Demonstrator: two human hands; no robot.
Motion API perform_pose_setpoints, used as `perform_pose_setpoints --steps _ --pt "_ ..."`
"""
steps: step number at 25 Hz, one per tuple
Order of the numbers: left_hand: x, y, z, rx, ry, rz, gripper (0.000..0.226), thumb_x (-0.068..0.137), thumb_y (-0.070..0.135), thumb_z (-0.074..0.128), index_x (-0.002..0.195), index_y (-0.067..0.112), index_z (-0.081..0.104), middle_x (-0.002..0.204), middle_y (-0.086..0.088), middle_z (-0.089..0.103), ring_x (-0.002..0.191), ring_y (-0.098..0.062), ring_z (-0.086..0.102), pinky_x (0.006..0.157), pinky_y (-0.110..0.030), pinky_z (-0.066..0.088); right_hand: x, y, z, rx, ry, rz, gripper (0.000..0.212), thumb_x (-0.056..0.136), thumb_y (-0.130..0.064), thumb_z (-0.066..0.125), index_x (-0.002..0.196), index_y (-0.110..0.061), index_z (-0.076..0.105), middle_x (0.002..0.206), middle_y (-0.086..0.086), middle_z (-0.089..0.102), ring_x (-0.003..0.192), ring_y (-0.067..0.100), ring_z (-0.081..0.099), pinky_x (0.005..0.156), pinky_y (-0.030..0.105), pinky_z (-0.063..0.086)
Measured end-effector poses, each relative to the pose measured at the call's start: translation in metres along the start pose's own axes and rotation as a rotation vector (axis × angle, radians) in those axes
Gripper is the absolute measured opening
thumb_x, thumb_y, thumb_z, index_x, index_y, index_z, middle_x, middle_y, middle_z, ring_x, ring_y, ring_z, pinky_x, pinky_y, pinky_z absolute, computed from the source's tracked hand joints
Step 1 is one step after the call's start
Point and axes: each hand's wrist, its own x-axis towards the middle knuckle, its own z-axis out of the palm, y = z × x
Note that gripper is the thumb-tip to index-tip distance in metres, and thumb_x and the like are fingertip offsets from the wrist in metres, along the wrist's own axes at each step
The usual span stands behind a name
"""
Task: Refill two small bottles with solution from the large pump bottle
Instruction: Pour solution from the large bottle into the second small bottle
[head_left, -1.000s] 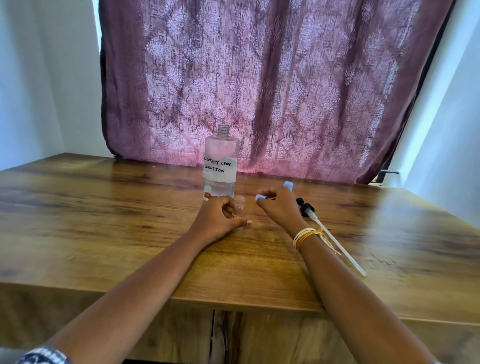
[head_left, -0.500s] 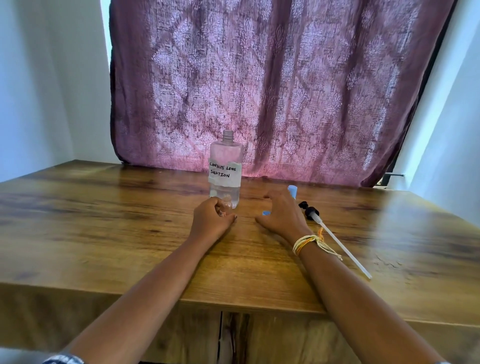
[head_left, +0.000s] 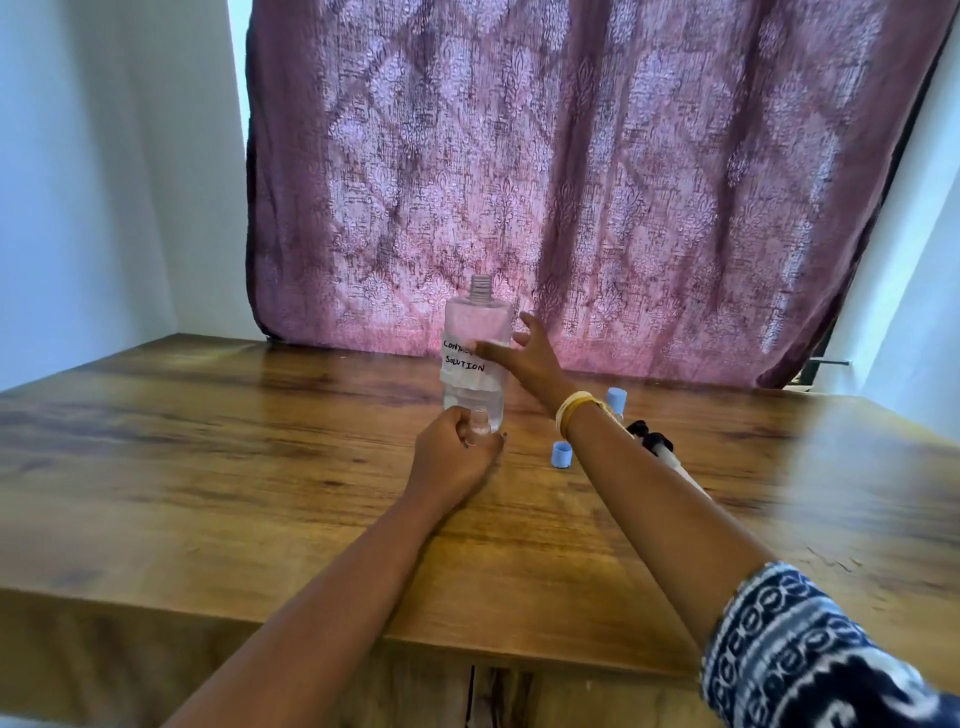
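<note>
Now, large bottle stood upright mid-table, pump off, neck bare. Right hand reached for labelled waist, fingers spread wide, not yet closed. Left hand held small clear bottle at its base, fingers wrapped round. Big bottle judged stiff, slick, fairly light, low liquid; grip mid-body.

A brown wooden table held a big clear bottle, a small bottle, two blue caps and a pump lying flat.
</note>
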Motion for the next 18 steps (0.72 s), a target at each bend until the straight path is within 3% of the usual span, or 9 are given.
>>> perform_pose_setpoints --steps 2,3,5,9,13,18 --pt "0.002 -0.001 0.002 -0.004 -0.014 -0.009 0.021 0.08 0.031 0.072 0.087 0.015 0.059 0.073 0.008 0.057 0.064 -0.005 0.051 0.054 -0.017 0.034 0.016 -0.005 0.004 0.088 -0.026 -0.037 0.089 0.057 -0.034 0.09 0.132 -0.008 0.049 0.126 0.011 0.062 0.111 0.026 0.063 0.09 0.045 0.056" --pt "0.004 -0.002 0.003 -0.003 -0.024 -0.005 0.021 0.08 0.031 0.072 0.086 0.016 0.059 0.074 0.008 0.058 0.065 -0.006 0.052 0.054 -0.017 0.033 0.018 -0.007 0.005 0.074 -0.03 -0.059 0.066 0.061 -0.031 0.089 0.117 -0.011 0.06 0.113 0.009 0.068 0.102 0.026 0.067 0.087 0.045 0.057" --pt "0.005 -0.002 0.004 0.008 -0.05 0.004 0.023 0.08 0.033 0.072 0.09 0.016 0.059 0.079 0.007 0.059 0.069 -0.006 0.053 0.056 -0.018 0.035 0.02 -0.009 0.003 0.034 -0.036 -0.091 0.032 0.071 -0.02 0.085 0.095 -0.018 0.064 0.098 0.003 0.069 0.092 0.024 0.068 0.081 0.043 0.059" --pt "0.005 -0.003 0.005 -0.034 -0.074 -0.01 0.03 0.079 0.035 0.07 0.101 0.017 0.064 0.095 0.002 0.068 0.083 -0.017 0.065 0.073 -0.033 0.054 0.013 -0.006 -0.013 -0.135 -0.001 -0.216 0.062 0.061 -0.025 0.09 0.114 -0.009 0.062 0.107 0.01 0.07 0.096 0.023 0.069 0.083 0.042 0.059" --pt "0.003 -0.001 0.003 -0.038 -0.086 -0.021 0.034 0.079 0.037 0.069 0.109 0.02 0.066 0.101 0.004 0.069 0.092 -0.014 0.063 0.076 -0.027 0.046 -0.007 0.004 -0.032 -0.385 0.076 -0.407 0.065 0.059 -0.029 0.092 0.113 -0.013 0.058 0.108 0.006 0.069 0.094 0.02 0.067 0.082 0.039 0.057" --pt "0.002 0.001 0.001 -0.089 -0.101 -0.048 0.029 0.079 0.039 0.069 0.099 0.017 0.068 0.093 -0.002 0.07 0.087 -0.017 0.064 0.075 -0.032 0.051 -0.028 0.016 -0.05 -0.52 0.137 -0.511 0.073 0.056 -0.036 0.091 0.119 -0.022 0.056 0.107 -0.002 0.07 0.095 0.014 0.066 0.081 0.029 0.054"
